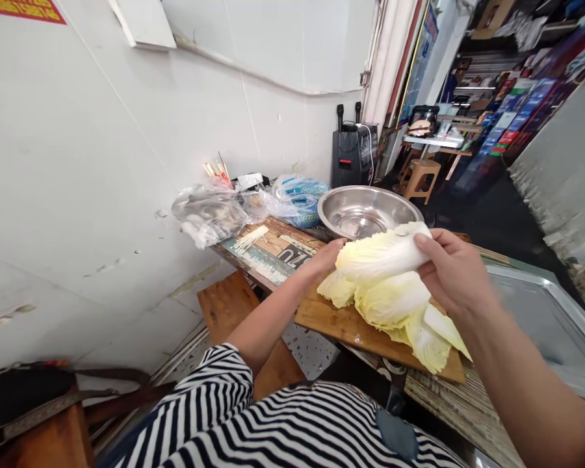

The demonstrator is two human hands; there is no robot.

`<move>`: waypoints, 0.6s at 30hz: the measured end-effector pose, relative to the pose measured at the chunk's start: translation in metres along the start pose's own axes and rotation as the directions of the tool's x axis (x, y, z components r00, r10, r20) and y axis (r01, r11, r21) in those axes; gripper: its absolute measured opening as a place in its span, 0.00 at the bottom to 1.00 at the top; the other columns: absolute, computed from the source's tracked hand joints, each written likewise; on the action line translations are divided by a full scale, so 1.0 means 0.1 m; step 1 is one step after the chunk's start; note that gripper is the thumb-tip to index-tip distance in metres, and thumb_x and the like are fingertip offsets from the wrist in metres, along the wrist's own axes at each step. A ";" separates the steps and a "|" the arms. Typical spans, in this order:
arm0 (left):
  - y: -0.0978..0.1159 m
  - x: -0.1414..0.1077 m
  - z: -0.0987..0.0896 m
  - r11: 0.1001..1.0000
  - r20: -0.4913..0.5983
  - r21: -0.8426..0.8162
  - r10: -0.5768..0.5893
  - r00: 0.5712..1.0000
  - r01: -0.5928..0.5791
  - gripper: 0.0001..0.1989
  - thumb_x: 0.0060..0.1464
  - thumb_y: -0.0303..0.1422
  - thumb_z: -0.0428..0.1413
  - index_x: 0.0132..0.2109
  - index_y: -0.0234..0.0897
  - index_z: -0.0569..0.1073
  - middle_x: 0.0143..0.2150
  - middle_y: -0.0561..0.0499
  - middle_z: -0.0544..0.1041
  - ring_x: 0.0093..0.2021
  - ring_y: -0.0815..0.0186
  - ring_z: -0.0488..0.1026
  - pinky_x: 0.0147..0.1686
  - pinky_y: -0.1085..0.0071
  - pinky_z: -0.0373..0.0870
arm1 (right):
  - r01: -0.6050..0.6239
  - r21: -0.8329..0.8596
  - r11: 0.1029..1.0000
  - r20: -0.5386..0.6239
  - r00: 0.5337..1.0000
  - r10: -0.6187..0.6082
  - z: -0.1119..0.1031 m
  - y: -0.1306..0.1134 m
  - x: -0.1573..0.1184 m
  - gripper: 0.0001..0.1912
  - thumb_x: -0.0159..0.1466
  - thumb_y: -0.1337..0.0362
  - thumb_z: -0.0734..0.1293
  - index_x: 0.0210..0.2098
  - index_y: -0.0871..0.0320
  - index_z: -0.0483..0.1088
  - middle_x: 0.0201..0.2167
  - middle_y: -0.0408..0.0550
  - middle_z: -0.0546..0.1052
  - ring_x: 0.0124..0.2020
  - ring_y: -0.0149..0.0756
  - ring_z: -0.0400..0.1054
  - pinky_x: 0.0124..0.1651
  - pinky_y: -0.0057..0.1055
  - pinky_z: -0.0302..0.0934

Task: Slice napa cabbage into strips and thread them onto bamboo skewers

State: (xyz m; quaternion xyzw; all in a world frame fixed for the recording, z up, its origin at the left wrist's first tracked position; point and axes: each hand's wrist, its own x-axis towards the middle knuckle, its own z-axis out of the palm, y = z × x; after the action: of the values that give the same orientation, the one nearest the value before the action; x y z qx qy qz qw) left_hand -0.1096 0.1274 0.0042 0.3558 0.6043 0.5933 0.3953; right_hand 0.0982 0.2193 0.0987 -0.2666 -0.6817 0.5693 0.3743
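A pale cabbage leaf point(383, 255) is raised above the wooden board, its white base pinched in my right hand point(451, 270). My left hand point(330, 255) is at the leaf's yellow end, mostly hidden behind it, so its fingers cannot be made out. Below lie more cabbage leaves point(392, 302), piled on the wooden cutting board point(365, 338). Just behind the raised leaf stands a wide steel bowl point(361, 211), with its inside partly in view.
A metal tray point(546, 312) lies to the right of the board. Plastic bags point(214, 211) and thin sticks point(251, 239) are on the table's left part. Behind the bowl stands a black speaker point(353, 156). A wooden stool point(229, 305) is below the table.
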 end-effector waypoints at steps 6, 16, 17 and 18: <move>0.01 -0.28 -0.11 0.987 -0.141 0.119 0.128 0.982 -0.112 0.31 0.62 0.57 0.48 0.58 0.40 0.75 0.61 0.43 0.76 0.62 0.53 0.72 0.59 0.57 0.71 | 0.197 -0.613 0.765 0.123 0.980 -0.154 -0.01 0.36 0.42 0.18 0.60 0.46 0.67 0.32 0.54 0.76 0.38 0.55 0.81 0.43 0.51 0.74 0.49 0.48 0.68; 0.15 -0.53 0.53 0.540 0.264 0.721 0.365 0.893 -0.434 0.34 0.62 0.49 0.55 0.68 0.34 0.66 0.71 0.34 0.65 0.73 0.45 0.56 0.74 0.44 0.37 | 0.126 -0.789 0.602 0.112 0.992 -0.062 -0.64 0.58 -0.29 0.21 0.63 0.49 0.61 0.44 0.53 0.78 0.42 0.51 0.83 0.37 0.46 0.76 0.40 0.41 0.67; 0.14 -0.56 0.63 0.530 0.359 0.686 0.349 0.866 -0.498 0.38 0.60 0.50 0.57 0.71 0.34 0.62 0.73 0.34 0.61 0.75 0.45 0.53 0.74 0.45 0.36 | 0.128 -0.778 0.615 0.078 0.991 -0.108 -0.59 0.59 -0.39 0.22 0.63 0.49 0.61 0.46 0.54 0.77 0.44 0.53 0.82 0.40 0.47 0.76 0.44 0.43 0.68; 0.12 -0.59 0.71 0.537 0.435 0.648 0.322 0.841 -0.541 0.42 0.59 0.49 0.59 0.73 0.33 0.58 0.74 0.33 0.57 0.76 0.46 0.50 0.75 0.46 0.38 | 0.134 -0.770 0.624 0.043 0.986 -0.158 -0.55 0.59 -0.48 0.22 0.62 0.49 0.61 0.47 0.55 0.76 0.46 0.55 0.82 0.43 0.48 0.75 0.47 0.44 0.68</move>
State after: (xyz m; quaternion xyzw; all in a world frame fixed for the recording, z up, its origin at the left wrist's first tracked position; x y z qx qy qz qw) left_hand -0.0202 0.1060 0.0205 0.7004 0.6268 0.3162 0.1287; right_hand 0.1666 0.2253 0.0350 -0.3527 -0.8729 0.1883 0.2797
